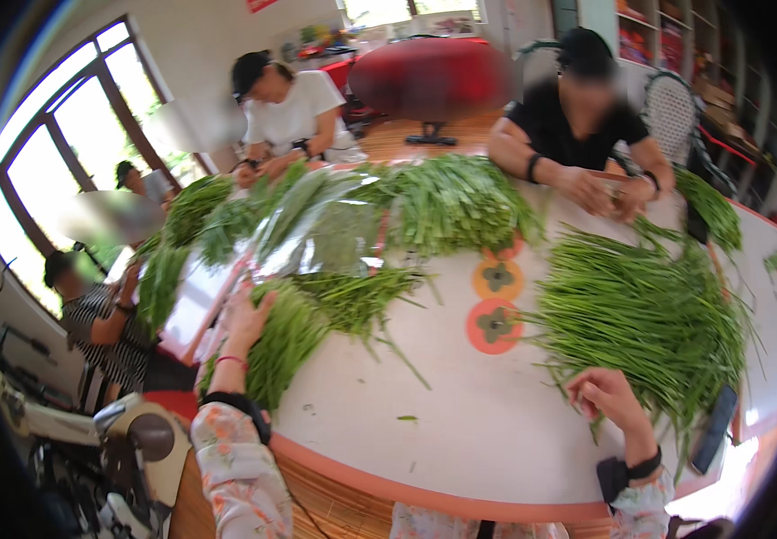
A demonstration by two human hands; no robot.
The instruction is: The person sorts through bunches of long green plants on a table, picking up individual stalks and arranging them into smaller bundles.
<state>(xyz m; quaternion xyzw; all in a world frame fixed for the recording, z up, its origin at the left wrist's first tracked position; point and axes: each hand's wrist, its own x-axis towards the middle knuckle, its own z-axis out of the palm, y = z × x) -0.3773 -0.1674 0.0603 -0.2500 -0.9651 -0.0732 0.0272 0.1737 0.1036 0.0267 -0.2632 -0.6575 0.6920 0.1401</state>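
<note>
My left hand (pixel 243 322) lies at the edge of a bundle of long, thin green leaves like garlic chives (pixel 290 337), thumb and fingers apart. Just beyond it, a clear plastic bag (pixel 321 235) spreads over part of the greens. At the right, my right hand (pixel 606 395) hovers beside the near left edge of a large pile of chives (pixel 644 314). Its fingers are loosely bent and apart, with nothing visible in them. Short loose chives (pixel 388 305) lie between the left bundle and the table's middle.
The white table (pixel 388 404) has a pink border and round fruit pictures (pixel 496 325). A dark phone (pixel 716 429) lies by the right edge. More chives (pixel 456 202) are heaped at the far side. Across sit a person in black (pixel 582 126) and one in white (pixel 290 112).
</note>
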